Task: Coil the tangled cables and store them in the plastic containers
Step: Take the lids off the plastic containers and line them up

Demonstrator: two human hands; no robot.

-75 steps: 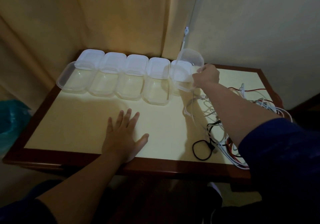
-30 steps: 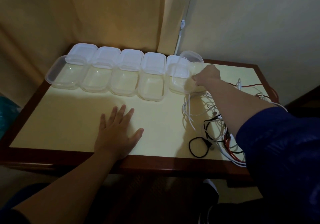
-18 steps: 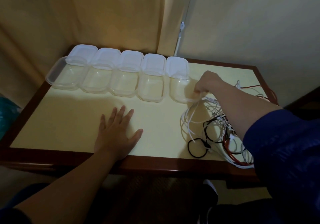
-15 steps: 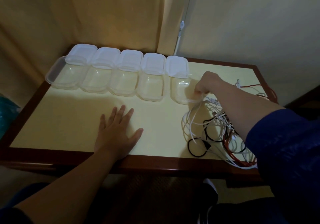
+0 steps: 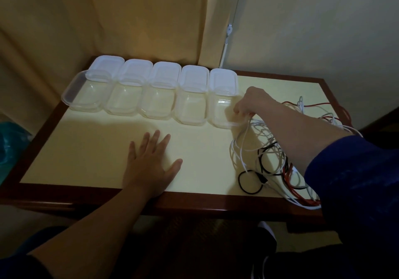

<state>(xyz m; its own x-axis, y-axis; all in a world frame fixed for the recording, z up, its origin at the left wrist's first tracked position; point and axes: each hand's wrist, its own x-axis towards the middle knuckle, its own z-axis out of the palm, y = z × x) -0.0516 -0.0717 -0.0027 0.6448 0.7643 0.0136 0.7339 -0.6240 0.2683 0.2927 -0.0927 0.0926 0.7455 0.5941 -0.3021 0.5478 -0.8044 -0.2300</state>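
Several clear plastic containers (image 5: pixel 155 104) stand in a row along the back of the cream table (image 5: pixel 86 153), each with a white lid (image 5: pixel 166 73) propped behind it. My right hand (image 5: pixel 250 101) is at the right rim of the rightmost container (image 5: pixel 220 114), fingers pinched together. White strands from the tangled cables (image 5: pixel 267 149) rise to its fingertips. The tangle of white, black and red cable lies under my right forearm, and a black loop (image 5: pixel 250 181) rests near the front edge. My left hand (image 5: pixel 151 164) lies flat on the table with fingers spread, holding nothing.
A red-brown wooden border (image 5: pixel 194 203) frames the table. A yellow curtain (image 5: pixel 129 19) hangs behind the containers, and a thin white cord (image 5: pixel 227 34) runs down the wall. A teal bag (image 5: pixel 10 145) sits to the left, below the table.
My right hand has brought the raised rightmost container down onto the table in line with the row, and white cable strands followed it. My left hand has stayed flat in place.
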